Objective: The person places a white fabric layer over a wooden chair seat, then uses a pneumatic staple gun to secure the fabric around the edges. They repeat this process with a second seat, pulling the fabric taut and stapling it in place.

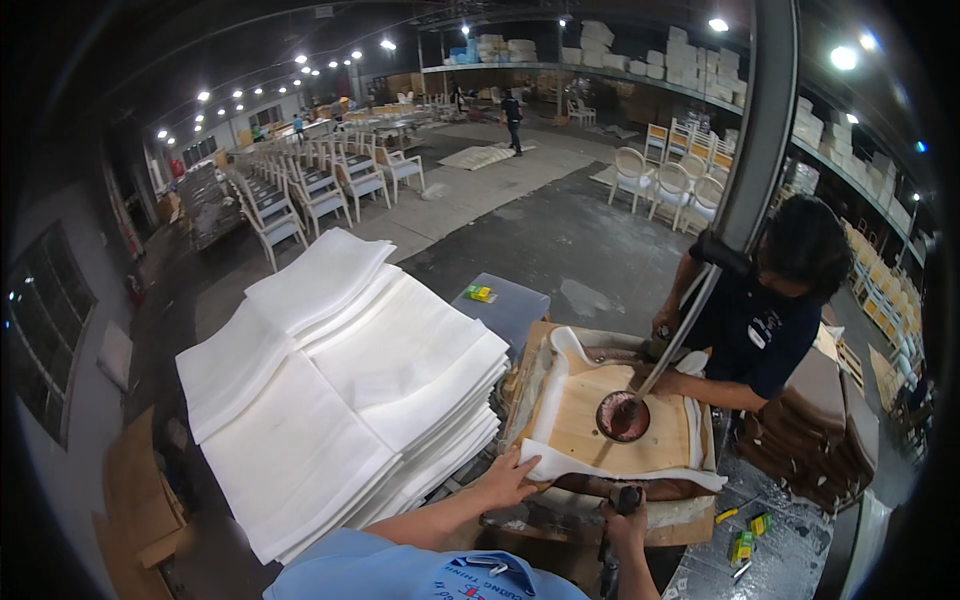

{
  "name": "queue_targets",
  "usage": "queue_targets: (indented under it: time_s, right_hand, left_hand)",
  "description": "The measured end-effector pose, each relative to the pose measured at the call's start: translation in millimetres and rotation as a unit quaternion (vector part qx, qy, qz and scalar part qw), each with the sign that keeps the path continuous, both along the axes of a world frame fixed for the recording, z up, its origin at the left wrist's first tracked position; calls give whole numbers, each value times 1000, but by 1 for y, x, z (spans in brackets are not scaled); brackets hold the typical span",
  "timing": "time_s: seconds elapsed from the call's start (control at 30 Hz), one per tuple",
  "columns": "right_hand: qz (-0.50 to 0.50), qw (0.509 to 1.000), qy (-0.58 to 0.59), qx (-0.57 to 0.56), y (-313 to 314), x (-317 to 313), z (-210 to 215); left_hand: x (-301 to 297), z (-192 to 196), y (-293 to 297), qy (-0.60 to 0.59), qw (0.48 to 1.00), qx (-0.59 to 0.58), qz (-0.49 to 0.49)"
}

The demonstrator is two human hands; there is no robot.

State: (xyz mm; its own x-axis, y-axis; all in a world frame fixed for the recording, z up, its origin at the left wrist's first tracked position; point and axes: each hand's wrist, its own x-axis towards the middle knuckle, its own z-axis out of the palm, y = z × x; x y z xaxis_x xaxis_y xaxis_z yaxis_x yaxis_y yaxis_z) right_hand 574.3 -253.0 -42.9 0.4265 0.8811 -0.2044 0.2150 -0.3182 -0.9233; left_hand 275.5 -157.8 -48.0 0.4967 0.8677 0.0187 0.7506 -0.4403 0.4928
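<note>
A wooden seat panel [590,400] lies face up in front of me, with white padding [550,395] folded over its edges and brown cover material [590,484] showing along the near side. My left hand [508,480] rests with stretched fingers on the padding at the near left corner. At the near edge, my right hand [626,528] is closed around a dark staple gun [626,497], its nose close to the padding. Over the panel is a dark round bowl [623,416] with reddish-brown contents; a thin metal rod [680,335] runs to it.
Across the panel, a co-worker [750,310] in dark clothes has both hands at its far right side. White foam sheets [370,370] are stacked left, brown cushions [815,430] right. A metal post [765,120] rises beside the co-worker. Small green-yellow boxes [741,546] lie right.
</note>
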Motion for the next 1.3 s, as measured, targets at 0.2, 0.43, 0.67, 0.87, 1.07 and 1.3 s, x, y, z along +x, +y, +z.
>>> queue_targets:
  time_s: [0.2, 0.43, 0.67, 0.87, 1.07, 1.3]
  right_hand:
    - [8, 1000, 12, 1, 2, -5, 10]
    - [20, 999, -21, 22, -1, -13, 25]
    - [29, 999, 5, 17, 2, -2, 10]
    - [35, 998, -11, 50, -2, -5, 4]
    - [38, 998, -32, 29, -5, -6, 3]
    - [20, 998, -55, 24, -8, 42, -7]
  left_hand:
    - [-12, 6, 3, 43, 997, -49, -44]
    - [-11, 7, -1, 76, 993, -83, -26]
    - [-4, 9, -3, 87, 992, -86, -10]
    - [-4, 3, -9, 92, 992, -85, 3]
    - [-6, -7, -21, 130, 988, -81, -8]
    - [25, -14, -48, 96, 995, 5, -40]
